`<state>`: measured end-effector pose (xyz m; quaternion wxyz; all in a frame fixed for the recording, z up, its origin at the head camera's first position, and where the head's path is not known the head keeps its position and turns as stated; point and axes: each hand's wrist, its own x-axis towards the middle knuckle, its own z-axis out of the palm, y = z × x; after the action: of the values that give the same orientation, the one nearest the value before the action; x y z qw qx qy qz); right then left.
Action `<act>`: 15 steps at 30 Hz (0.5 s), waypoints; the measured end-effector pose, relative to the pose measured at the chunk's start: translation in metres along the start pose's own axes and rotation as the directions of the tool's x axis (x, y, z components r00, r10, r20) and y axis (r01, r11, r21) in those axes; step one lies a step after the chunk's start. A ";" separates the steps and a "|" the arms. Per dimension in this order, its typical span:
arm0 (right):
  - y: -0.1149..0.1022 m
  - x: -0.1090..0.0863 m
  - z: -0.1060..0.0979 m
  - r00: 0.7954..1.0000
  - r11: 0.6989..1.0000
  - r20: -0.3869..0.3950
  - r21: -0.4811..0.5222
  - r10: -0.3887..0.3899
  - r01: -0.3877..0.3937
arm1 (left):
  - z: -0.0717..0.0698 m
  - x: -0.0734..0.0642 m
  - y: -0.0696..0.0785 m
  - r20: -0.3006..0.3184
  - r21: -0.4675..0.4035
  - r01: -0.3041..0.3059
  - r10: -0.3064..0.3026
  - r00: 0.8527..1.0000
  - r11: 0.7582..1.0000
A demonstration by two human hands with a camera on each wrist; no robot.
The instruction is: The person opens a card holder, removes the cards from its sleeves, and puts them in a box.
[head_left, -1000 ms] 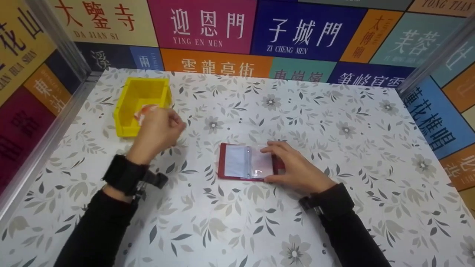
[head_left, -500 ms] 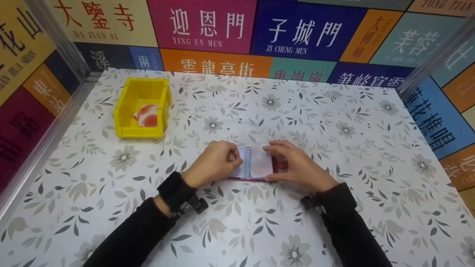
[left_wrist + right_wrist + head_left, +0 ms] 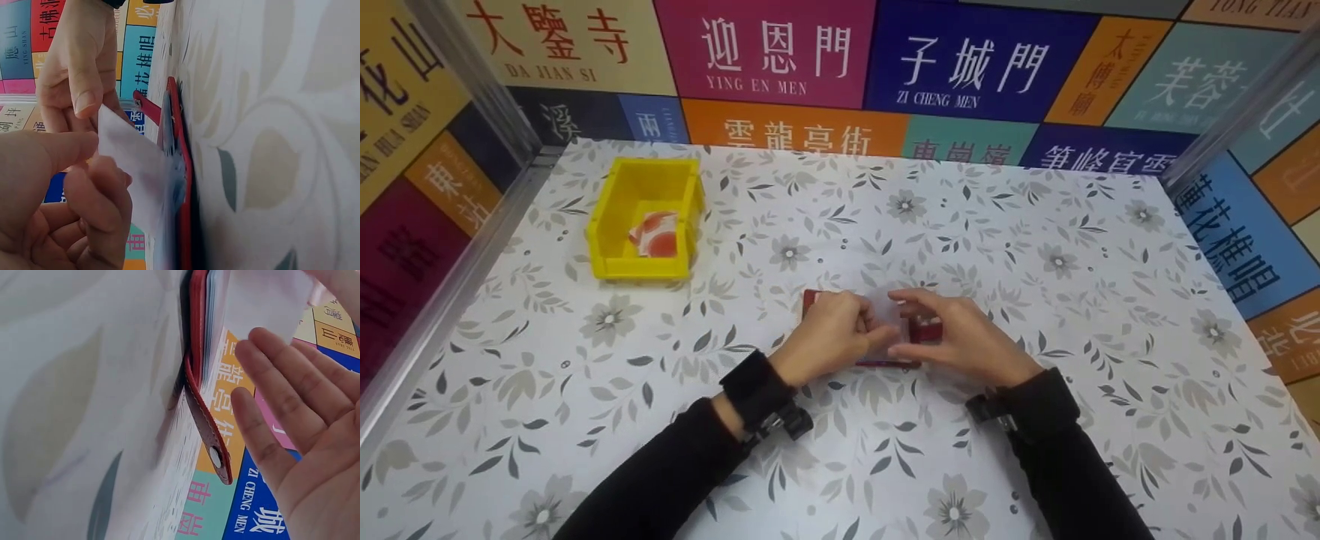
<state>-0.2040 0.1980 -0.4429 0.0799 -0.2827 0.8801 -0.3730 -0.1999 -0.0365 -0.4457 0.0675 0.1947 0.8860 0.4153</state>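
A small red card album (image 3: 810, 300) lies spread on the table between my hands, its cover partly hidden by the left hand (image 3: 832, 330). In the left wrist view, a translucent page (image 3: 135, 163) stands up from the album. My left thumb and curled fingers pinch that page by its free edge. My right hand (image 3: 971, 337) is at the album's right side; in the right wrist view its fingers (image 3: 281, 377) are spread and hold nothing. The album's red snap strap (image 3: 205, 419) sticks out below the stacked sleeves.
A yellow bin (image 3: 641, 268) stands at the back left, with red-and-white cards (image 3: 658, 240) in it. The table (image 3: 720, 480) has a floral cover. Panels with large printed characters (image 3: 780, 52) wall in the back and sides.
My left hand has come from the yellow bin to the album and then moved right across it, lifting a page. The right hand has stayed by the album and loosened from its edge.
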 end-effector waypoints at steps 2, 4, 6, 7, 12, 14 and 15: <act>0.000 0.000 0.000 1.000 1.000 -0.006 -0.002 -0.016 0.016 | 0.002 -0.001 0.001 -0.005 -0.034 0.002 -0.002 1.000 0.999; 0.000 -0.001 0.001 1.000 1.000 -0.008 0.004 -0.028 0.028 | 0.002 -0.001 0.002 -0.011 -0.055 -0.001 0.000 1.000 0.998; 0.000 0.000 0.002 0.999 0.999 -0.010 0.009 -0.040 0.040 | 0.003 -0.001 0.002 -0.016 -0.060 -0.008 0.007 1.000 0.998; 0.000 0.000 0.003 0.999 0.999 -0.009 0.015 -0.047 0.047 | 0.003 -0.001 0.003 -0.021 -0.048 -0.013 0.012 1.000 0.999; 0.001 0.001 0.004 0.999 0.999 -0.009 -0.002 -0.048 0.048 | -0.002 0.000 0.003 -0.046 0.014 -0.020 0.020 0.999 1.000; 0.002 0.001 0.004 1.000 0.999 -0.006 -0.036 -0.020 0.020 | -0.005 0.000 0.003 -0.046 0.008 -0.006 0.006 0.999 1.000; 0.002 0.001 0.004 1.000 0.998 -0.004 -0.059 -0.002 0.002 | -0.006 0.000 0.002 -0.045 0.001 0.001 -0.001 0.999 1.000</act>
<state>-0.2042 0.1964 -0.4471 0.0694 -0.2851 0.8905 -0.3476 -0.2007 -0.0400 -0.4399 0.0476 0.1852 0.8877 0.4189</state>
